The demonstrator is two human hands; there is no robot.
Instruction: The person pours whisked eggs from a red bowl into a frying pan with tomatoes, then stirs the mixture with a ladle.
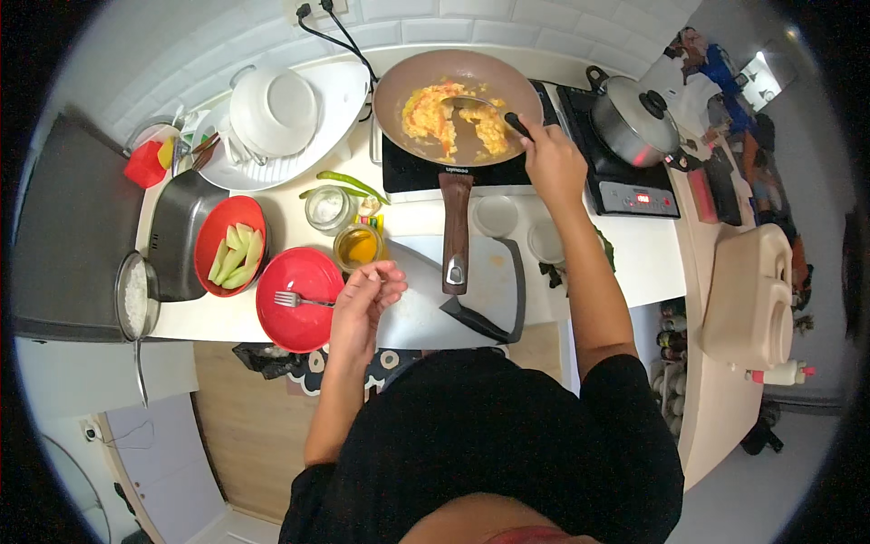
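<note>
My right hand is closed around the black handle of a metal spoon or ladle, whose head lies in the scrambled eggs. The eggs, with reddish bits among them, sit in a brown frying pan on a black cooktop; the pan's wooden-look handle points towards me. My left hand hovers with loosely curled fingers between a red bowl and a cutting board, holding nothing. A fork lies in that bowl. On the board rests a black-handled knife, partly under the pan handle in view.
A lidded steel pot stands on an induction cooker at right. Jars of white grains and yellow liquid, green chillies, a red bowl of cut green vegetable, stacked white bowls and a sieve are at left.
</note>
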